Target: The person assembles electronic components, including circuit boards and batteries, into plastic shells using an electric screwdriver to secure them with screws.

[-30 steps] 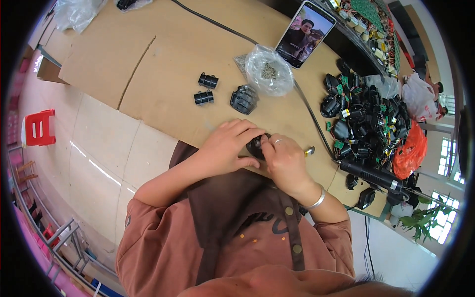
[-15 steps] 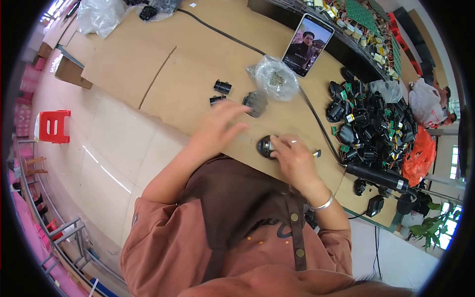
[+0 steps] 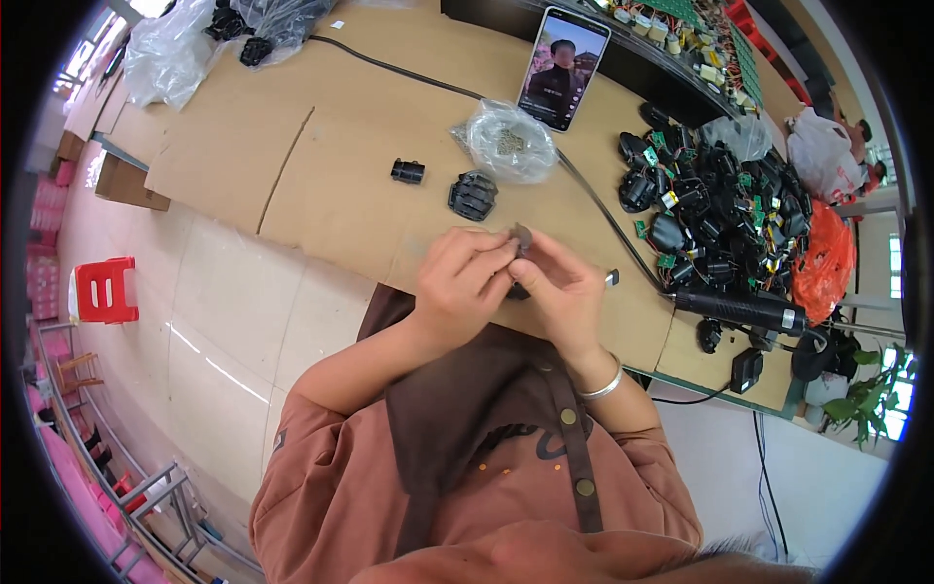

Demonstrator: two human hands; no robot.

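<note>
Close together over the table's near edge, my left hand (image 3: 462, 280) and my right hand (image 3: 566, 297) are both closed. Their fingertips pinch a small dark part (image 3: 522, 237) between them; its exact kind is hard to make out. Under the hands, a black rounded piece (image 3: 519, 291) lies mostly hidden. Just beyond them sits a black plastic housing (image 3: 473, 196), and a short black cylindrical part (image 3: 408, 171) rests to its left. A clear plastic bag (image 3: 510, 142) with small metal screws lies behind the housing.
A phone (image 3: 565, 68) stands propped behind the bag. On the right are a heap of black wired assemblies (image 3: 715, 209), a black electric screwdriver (image 3: 739, 310) with its cable, and an orange bag (image 3: 824, 261). A dark rack of circuit boards (image 3: 671, 39) borders the back.
My left hand has come back from the black parts to meet my right hand, which has lifted off the rounded piece. One of two cylindrical parts is gone from the table.
</note>
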